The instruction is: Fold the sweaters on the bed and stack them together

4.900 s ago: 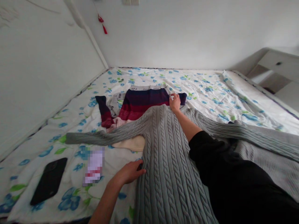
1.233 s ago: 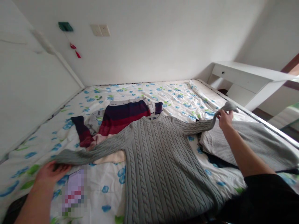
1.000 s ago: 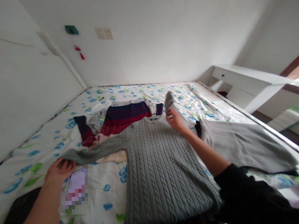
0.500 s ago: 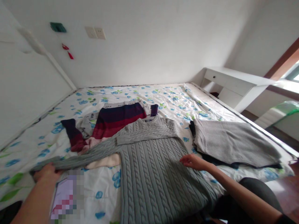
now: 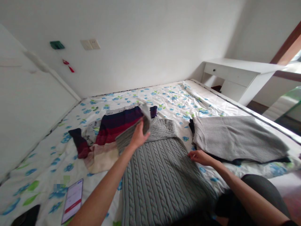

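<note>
Apparently, the left hand [image 5: 140,133] pinched a blurred sleeve [image 5: 147,121] above the grey cable-knit sweater [image 5: 160,175] lying on the flowered sheet [image 5: 174,98]; the right hand [image 5: 198,157], half curled, met its side, grip unclear. Too hard a pull risked wrinkling it.

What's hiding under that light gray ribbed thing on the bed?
Dark cloth peeks out along the left and near edges of the light gray ribbed garment, with the flowered sheet around them. The rest is covered, so I can't tell what it is.
</note>
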The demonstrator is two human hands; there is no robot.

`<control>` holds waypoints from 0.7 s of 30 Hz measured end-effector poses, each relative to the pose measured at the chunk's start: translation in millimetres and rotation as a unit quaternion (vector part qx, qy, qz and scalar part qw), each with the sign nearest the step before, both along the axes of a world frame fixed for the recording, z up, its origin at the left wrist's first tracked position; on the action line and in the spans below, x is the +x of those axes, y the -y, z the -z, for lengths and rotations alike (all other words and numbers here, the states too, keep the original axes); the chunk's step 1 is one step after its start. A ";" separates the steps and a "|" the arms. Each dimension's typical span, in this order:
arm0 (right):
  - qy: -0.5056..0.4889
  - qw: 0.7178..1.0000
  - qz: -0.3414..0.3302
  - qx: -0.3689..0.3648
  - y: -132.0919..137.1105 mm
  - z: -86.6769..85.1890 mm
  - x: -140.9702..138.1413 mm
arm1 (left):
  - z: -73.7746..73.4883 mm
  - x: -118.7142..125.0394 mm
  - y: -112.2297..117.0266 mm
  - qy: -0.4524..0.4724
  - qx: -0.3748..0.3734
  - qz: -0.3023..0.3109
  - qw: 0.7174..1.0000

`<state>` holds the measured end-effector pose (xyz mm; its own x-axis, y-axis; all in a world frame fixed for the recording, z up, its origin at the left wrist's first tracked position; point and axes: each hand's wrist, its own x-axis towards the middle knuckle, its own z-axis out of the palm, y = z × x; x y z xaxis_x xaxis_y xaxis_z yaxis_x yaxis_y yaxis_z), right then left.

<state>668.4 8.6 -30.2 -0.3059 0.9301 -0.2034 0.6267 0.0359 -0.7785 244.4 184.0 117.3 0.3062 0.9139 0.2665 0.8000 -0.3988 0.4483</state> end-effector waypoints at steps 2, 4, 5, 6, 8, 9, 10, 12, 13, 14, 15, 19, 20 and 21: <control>0.018 1.000 -0.020 -0.005 3.6 -0.1 3.8 | 46.7 27.1 16.9 -0.047 -0.028 0.079 0.995; 0.031 0.999 -0.020 -0.003 4.6 -1.3 7.9 | 83.7 18.4 30.2 -0.099 -0.036 0.092 0.990; 0.038 0.999 -0.018 0.001 4.0 -1.9 9.1 | 96.5 3.8 35.5 -0.122 -0.034 0.077 0.989; 0.046 0.999 -0.017 0.004 2.7 -2.3 9.5 | 105.1 -15.3 40.0 -0.141 -0.029 0.052 0.988; 0.062 0.998 -0.021 0.007 -0.8 -2.3 7.8 | 112.2 -59.3 47.8 -0.167 -0.017 -0.007 0.986; 0.067 0.997 -0.024 0.008 -2.6 -1.9 6.0 | 112.3 -81.1 51.3 -0.175 -0.010 -0.038 0.984; 0.070 0.997 -0.028 0.008 -4.1 -1.2 4.0 | 111.3 -101.1 54.4 -0.180 -0.004 -0.070 0.981; 0.068 0.997 -0.033 0.008 -5.7 0.6 0.2 | 109.0 -133.5 59.3 -0.179 0.003 -0.125 0.976; 0.067 0.997 -0.033 0.010 -5.9 1.7 -1.1 | 108.7 -145.4 60.6 -0.171 0.001 -0.146 0.974; 0.066 0.997 -0.031 0.012 -5.8 3.1 -2.1 | 109.3 -154.3 61.0 -0.156 -0.006 -0.164 0.974; 0.064 0.998 -0.025 0.012 -5.4 4.8 -2.7 | 110.7 -160.8 60.3 -0.135 -0.018 -0.181 0.974; 0.046 0.999 0.027 0.009 -4.1 15.5 -3.6 | 119.3 -172.1 50.7 -0.032 -0.082 -0.241 0.967; 0.050 0.998 0.041 0.008 -4.1 18.8 -3.9 | 121.5 -174.0 47.7 -0.013 -0.086 -0.259 0.962; 0.059 0.997 0.054 0.007 -4.2 21.9 -4.2 | 123.5 -176.2 45.1 0.005 -0.084 -0.281 0.956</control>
<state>664.2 12.8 -52.1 -0.1781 0.9595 -0.2182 0.7140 -0.0266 -0.6996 68.2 138.9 -6.2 -0.2480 0.9634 0.1022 0.8623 0.1714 0.4765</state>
